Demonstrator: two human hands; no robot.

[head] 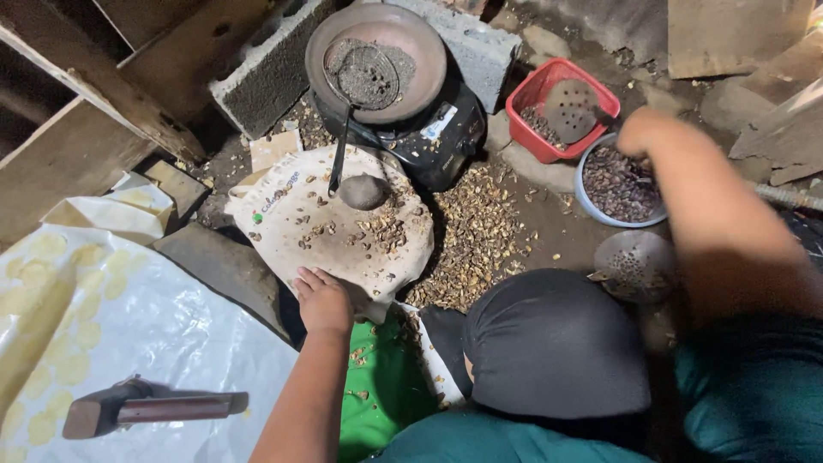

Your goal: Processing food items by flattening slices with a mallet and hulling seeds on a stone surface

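Note:
My left hand lies palm down on the near edge of a round slab covered with pale cloth, fingers loosely together and nothing in them. Nut pieces and shells are scattered on the slab around a grey round stone. My right hand is blurred and curled above the far rim of a blue bowl full of dark nuts, next to a red basket that holds a perforated ladle. Whether it holds anything is unclear.
A pan of dark sand with a wire skimmer sits on a black stove between concrete blocks. A heap of shells covers the ground. Another perforated ladle lies right; a hammer rests on a plastic sheet. A black-covered head fills the bottom.

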